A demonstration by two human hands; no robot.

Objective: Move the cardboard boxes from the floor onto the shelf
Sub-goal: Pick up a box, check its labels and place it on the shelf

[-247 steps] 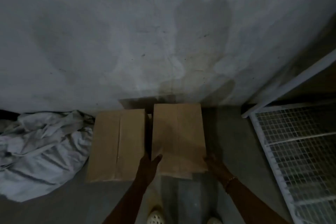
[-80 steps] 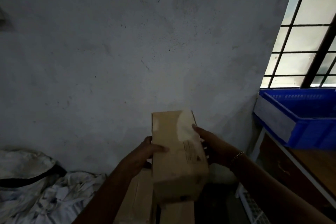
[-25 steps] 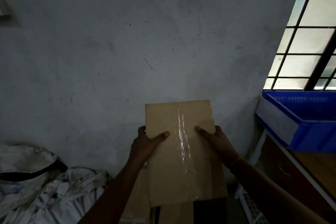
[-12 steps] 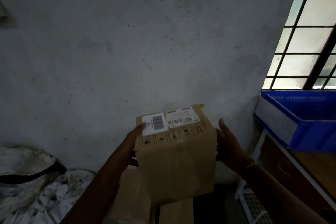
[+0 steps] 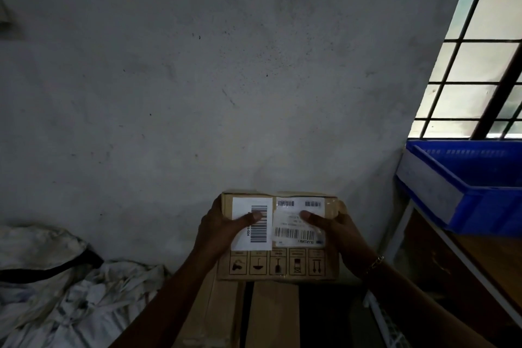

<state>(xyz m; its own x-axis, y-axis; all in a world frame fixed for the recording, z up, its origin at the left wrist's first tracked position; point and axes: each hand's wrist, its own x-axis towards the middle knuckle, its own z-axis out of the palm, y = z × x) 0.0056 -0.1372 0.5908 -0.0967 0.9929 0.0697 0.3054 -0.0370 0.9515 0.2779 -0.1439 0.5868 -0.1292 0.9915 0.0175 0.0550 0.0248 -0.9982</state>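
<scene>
Cloth [image 5: 56,291]: pale crumpled heap, lower left of frame, against the foot of the wall [image 5: 197,79].

Left hand [image 5: 221,230]: lower centre, gripping the left side of the box [image 5: 282,264]. Thumb is laid across the barcode label [image 5: 254,237], fingers hidden behind.

Box: cardboard, held in the air between both hands at lower centre, labelled face toward the viewer. It is above the floor boxes [image 5: 275,316], left of the shelf [image 5: 491,260] and apart from it.

Floor boxes: two side by side, bottom centre, partly covered by the held box. Not yet lifted.

Right hand [image 5: 337,232]: gripping the box's right side. Thumb is pressed on the shipping label [image 5: 288,224], fingers hidden round the far edge. Bracelet [image 5: 374,263] at the wrist.

Shelf: right edge of frame, wooden top, white-edged.

Bin [image 5: 466,192]: blue, on the shelf at its wall end, below the window [image 5: 480,65] in the upper right.

Hazards, as judged:
- Both thumbs bear on slick label paper, so the box could slide through the grip if the hold loosens on the swing right.
- Bin fills the shelf's far end, so a box carried across at this height may strike its wall or the shelf's edge and twist loose.
- Light is poor, so the shelf's front edge is hard to read, and a box set half over it would tip off and drop.
</scene>
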